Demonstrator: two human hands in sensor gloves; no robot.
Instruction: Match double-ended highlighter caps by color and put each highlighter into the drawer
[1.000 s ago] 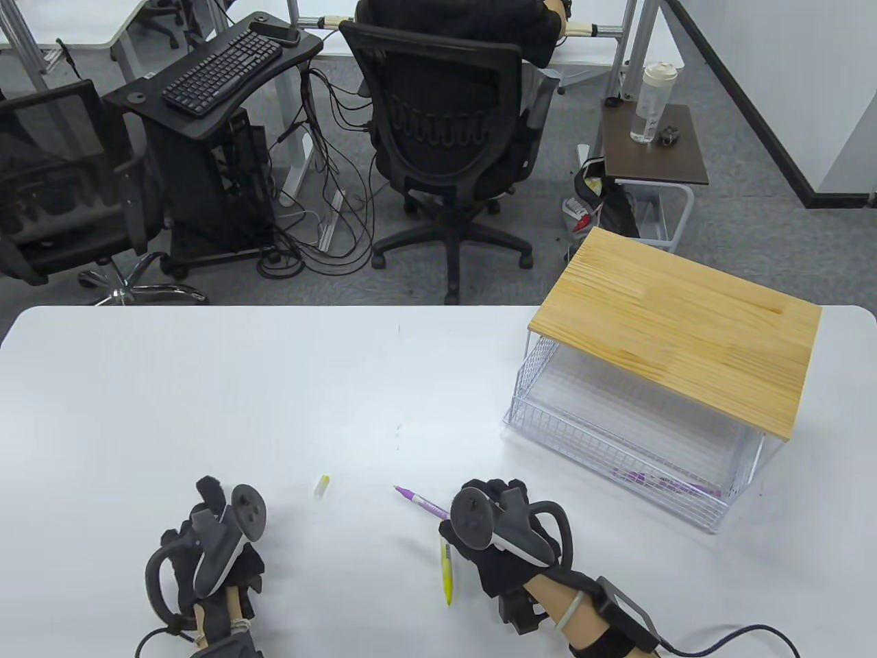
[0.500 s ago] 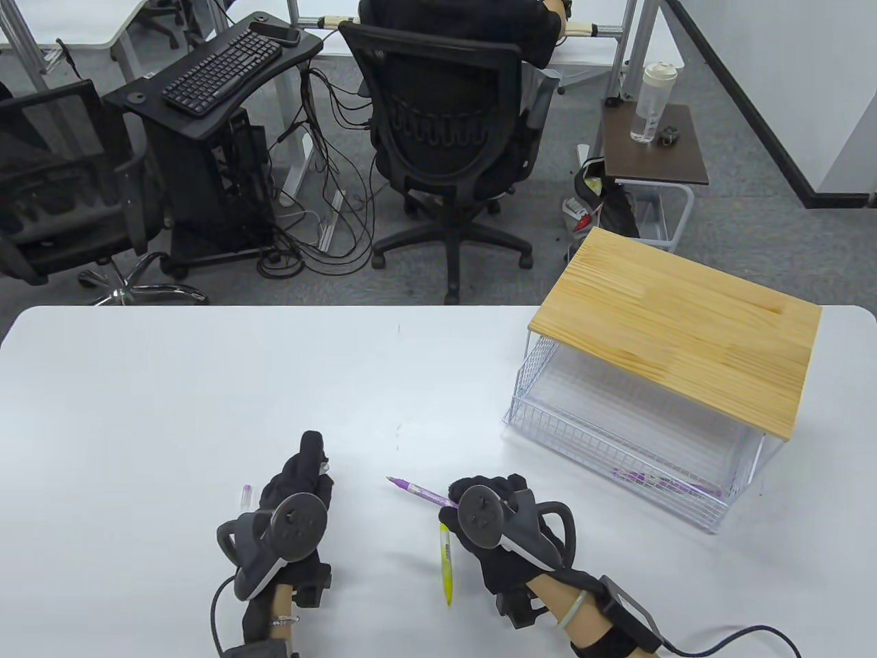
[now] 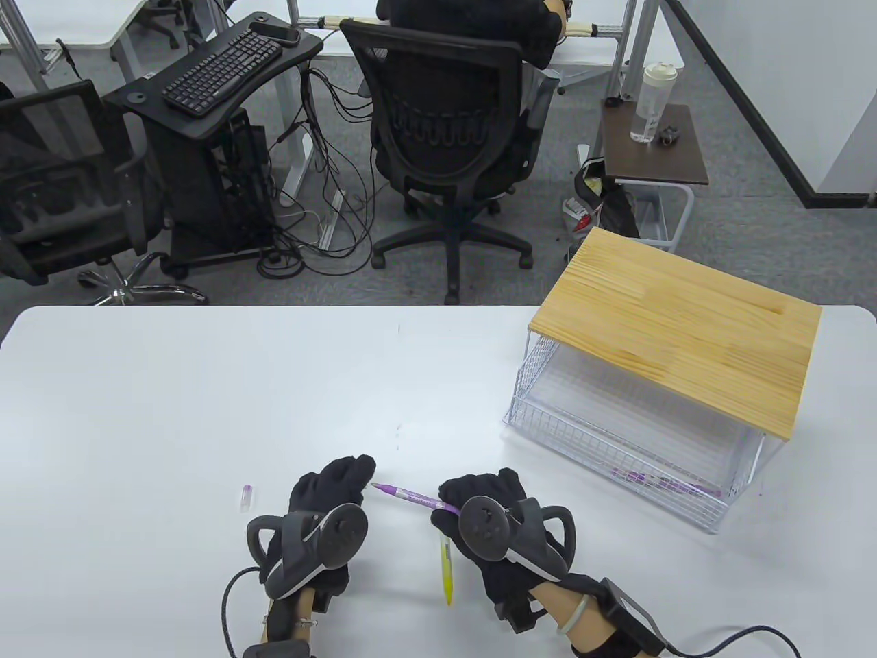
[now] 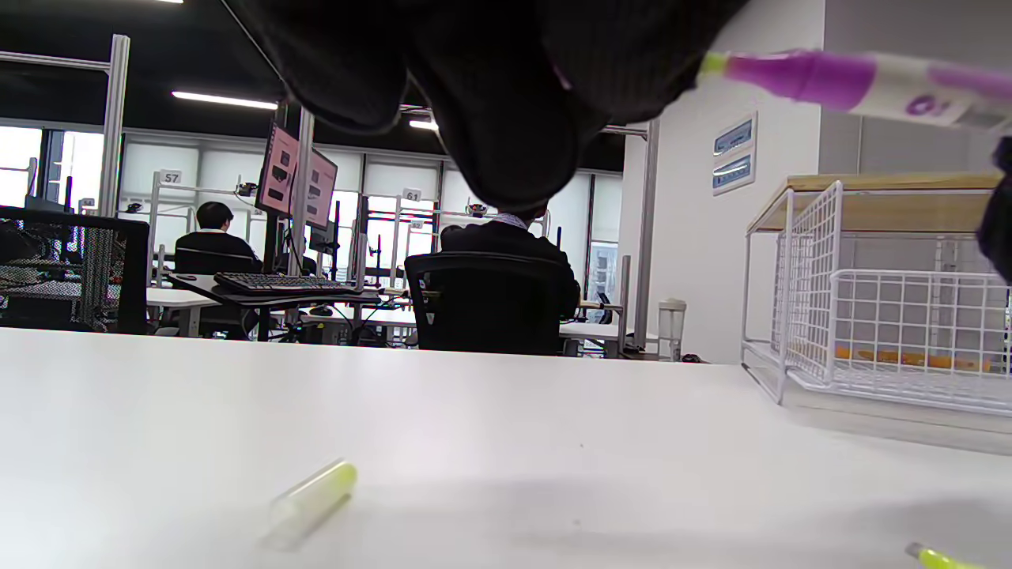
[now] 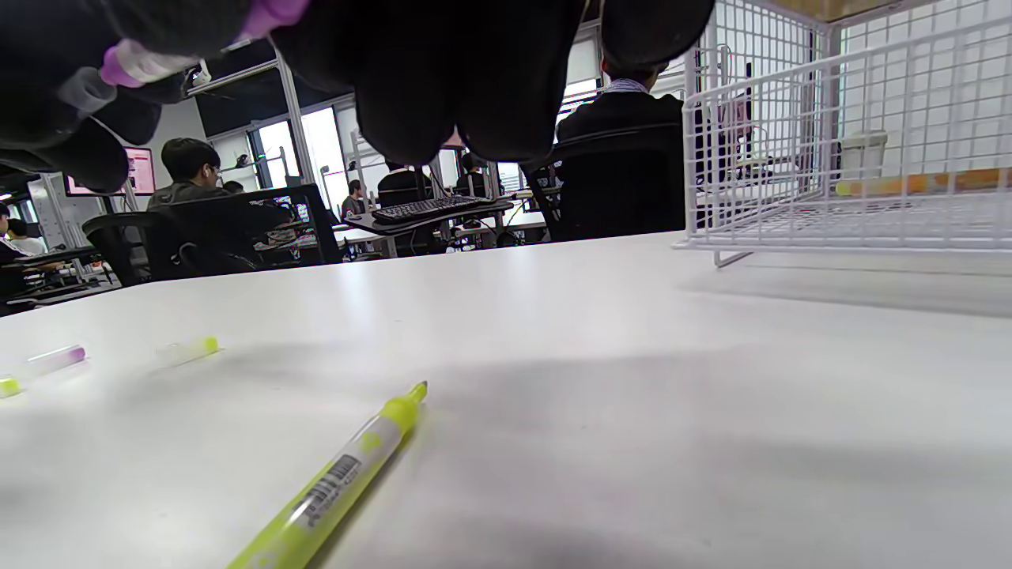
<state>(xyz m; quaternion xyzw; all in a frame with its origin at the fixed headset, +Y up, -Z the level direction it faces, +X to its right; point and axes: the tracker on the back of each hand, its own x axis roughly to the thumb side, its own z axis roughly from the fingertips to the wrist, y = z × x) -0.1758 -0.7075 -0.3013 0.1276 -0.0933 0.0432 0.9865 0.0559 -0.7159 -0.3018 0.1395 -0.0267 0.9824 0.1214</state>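
Observation:
My right hand [image 3: 473, 488] grips a purple highlighter [image 3: 411, 496] above the table, its bare tip pointing left. My left hand [image 3: 356, 473] has its curled fingertips at that tip. In the right wrist view a clear cap [image 5: 79, 91] sits between the left fingers at the purple end [image 5: 118, 63]. A yellow highlighter [image 3: 446, 567] lies uncapped on the table between the hands. A purple cap [image 3: 246, 497] lies left of the left hand. A yellow cap [image 4: 312, 498] lies under that hand, hidden in the table view. The wire drawer [image 3: 548, 419] stands pulled out at the right.
A wooden top [image 3: 678, 329] covers the drawer's frame. A purple highlighter [image 3: 664, 484] lies inside the drawer near its front. Another yellow cap end [image 5: 8, 387] shows at the left edge of the right wrist view. Office chairs and desks stand beyond the table's far edge.
My left hand has come in from the bottom left, passed over the yellow cap and closed in on the purple highlighter's tip. My right hand has shifted the highlighter slightly left.

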